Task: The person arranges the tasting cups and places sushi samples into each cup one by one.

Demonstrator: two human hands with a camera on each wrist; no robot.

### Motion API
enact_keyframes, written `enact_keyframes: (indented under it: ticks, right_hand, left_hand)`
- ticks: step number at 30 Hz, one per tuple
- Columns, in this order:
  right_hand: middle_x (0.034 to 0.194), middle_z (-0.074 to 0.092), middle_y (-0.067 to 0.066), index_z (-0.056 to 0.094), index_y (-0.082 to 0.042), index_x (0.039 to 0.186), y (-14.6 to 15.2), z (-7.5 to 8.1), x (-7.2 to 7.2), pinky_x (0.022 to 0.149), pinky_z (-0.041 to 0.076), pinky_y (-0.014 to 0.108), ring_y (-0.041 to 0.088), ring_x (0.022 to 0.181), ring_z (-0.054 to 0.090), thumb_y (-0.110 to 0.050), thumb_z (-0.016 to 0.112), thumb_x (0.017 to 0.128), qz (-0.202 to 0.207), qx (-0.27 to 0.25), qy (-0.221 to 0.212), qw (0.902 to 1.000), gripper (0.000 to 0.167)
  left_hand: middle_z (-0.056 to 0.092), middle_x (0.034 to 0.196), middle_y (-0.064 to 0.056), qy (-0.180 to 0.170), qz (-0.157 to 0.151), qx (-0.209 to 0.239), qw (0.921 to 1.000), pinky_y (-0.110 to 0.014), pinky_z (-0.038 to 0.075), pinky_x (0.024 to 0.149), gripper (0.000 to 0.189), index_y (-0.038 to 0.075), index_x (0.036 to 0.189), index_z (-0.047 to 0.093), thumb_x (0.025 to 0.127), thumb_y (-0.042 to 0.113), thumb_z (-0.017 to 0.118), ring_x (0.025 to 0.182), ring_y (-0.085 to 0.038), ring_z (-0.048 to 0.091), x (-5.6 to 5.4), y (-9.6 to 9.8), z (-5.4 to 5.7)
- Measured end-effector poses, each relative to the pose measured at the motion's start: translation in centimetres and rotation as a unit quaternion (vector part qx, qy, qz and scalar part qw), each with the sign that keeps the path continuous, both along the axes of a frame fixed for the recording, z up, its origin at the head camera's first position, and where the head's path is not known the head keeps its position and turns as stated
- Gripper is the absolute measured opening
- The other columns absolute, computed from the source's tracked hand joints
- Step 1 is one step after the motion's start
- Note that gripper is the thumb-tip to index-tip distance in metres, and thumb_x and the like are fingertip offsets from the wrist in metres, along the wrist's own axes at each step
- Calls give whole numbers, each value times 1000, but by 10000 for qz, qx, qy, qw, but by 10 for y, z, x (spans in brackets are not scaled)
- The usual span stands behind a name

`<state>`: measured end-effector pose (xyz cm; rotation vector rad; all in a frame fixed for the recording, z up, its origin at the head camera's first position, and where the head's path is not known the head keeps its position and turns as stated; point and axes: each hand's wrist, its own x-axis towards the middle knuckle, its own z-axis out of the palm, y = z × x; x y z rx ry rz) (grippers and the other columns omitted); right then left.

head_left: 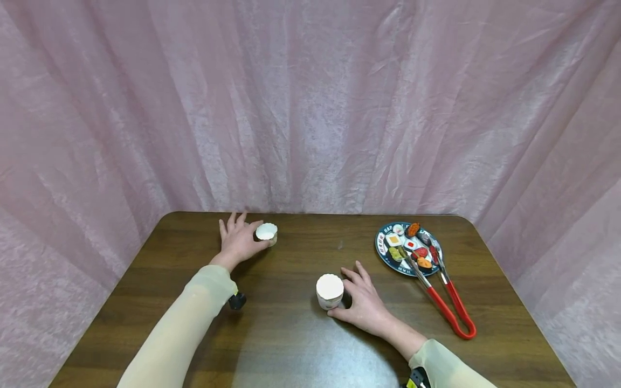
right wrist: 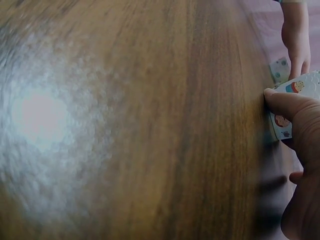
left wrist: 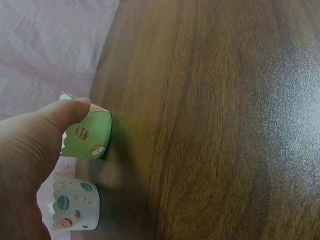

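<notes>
Near the back left, my left hand (head_left: pixel 239 242) pinches a paper cupcake cup (head_left: pixel 266 232) between thumb and forefinger, its other fingers spread. In the left wrist view this cup (left wrist: pixel 86 132) is green with small printed pictures, the thumb lying across its side. Beside it stands a white patterned cupcake cup (left wrist: pixel 77 205); my hand hides it in the head view. At the middle of the table my right hand (head_left: pixel 364 304) grips another white cupcake cup (head_left: pixel 330 293) by its right side. Cupcake prints show on this cup (right wrist: pixel 284 129) in the right wrist view.
A dark-rimmed round plate (head_left: pixel 381 250) with several sushi pieces stands at the back right. Metal tongs with red handles (head_left: pixel 451 310) lean across its front edge, handles toward me. The brown wooden table (head_left: pixel 296 253) backs onto a pink curtain (head_left: pixel 310 108).
</notes>
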<state>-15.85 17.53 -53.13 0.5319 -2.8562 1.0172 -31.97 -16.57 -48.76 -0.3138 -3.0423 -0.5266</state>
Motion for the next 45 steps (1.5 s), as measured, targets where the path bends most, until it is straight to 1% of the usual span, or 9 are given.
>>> enact_keyframes:
  ticks: [3,5,11,15,19,25,33,37,45]
  right_hand:
    - [153,48,16,72,-22,111,-1,-1,0,116,19,68,42,154,11,-45,91,72,8,13,2,10000,49]
    - [153,48,16,72,-22,112,0,-1,0,116,19,68,42,154,11,-44,92,72,1,16,-6,10000,50]
    - [153,48,16,72,-22,113,0,-2,0,116,19,68,42,154,11,-43,92,72,-22,-11,18,10000,50]
    - [153,47,16,72,-20,113,0,-1,0,117,18,67,42,154,11,-45,92,71,8,-28,-21,10000,52]
    - [154,47,16,71,-17,114,0,0,0,117,18,67,43,153,12,-46,92,71,35,-56,-23,10000,55]
    - [153,48,18,72,-17,113,-1,1,0,117,18,68,44,153,13,-44,92,71,67,-134,28,9999,54]
    - [152,48,18,72,-18,118,-2,1,-2,118,16,67,44,153,12,-40,93,71,65,-160,24,9998,56]
    - [153,48,17,73,-18,119,-2,0,-2,118,16,66,42,154,11,-39,93,72,60,-162,22,9998,56]
    - [153,47,16,72,-20,121,-2,0,-3,117,17,67,41,154,10,-44,92,72,82,-15,12,10000,58]
  left_hand:
    - [17,165,-25,-46,-4,28,10000,-70,-14,114,88,15,156,44,87,60,72,153,-47,-5,1,-1,1]
    - [16,166,-24,29,-31,51,10000,-69,-13,114,91,16,158,41,87,63,71,153,-46,-4,1,-1,3]
    - [16,167,-23,403,-219,157,9988,-68,-7,117,88,17,157,42,88,66,68,153,-47,2,2,-2,13]
    - [18,166,-23,562,-435,349,9969,-67,-6,117,86,16,156,44,89,64,69,152,-47,3,5,-1,17]
    - [16,167,-19,594,-726,503,9943,-65,-7,118,86,18,157,43,89,65,67,154,-44,0,13,3,22]
    - [12,170,-13,454,-1199,659,9896,-61,-8,120,85,24,158,41,90,69,64,156,-36,-5,31,14,32]
    - [20,168,-11,385,-1957,931,9755,-63,-4,120,82,20,155,46,89,61,70,156,-35,1,54,32,37]
    - [20,168,-7,188,-2128,1007,9717,-61,-5,120,80,22,156,46,90,62,69,156,-32,0,65,39,37]
    - [18,169,-1,-173,-2392,1094,9646,-65,2,119,82,27,157,43,89,68,66,156,-26,-4,86,53,36]
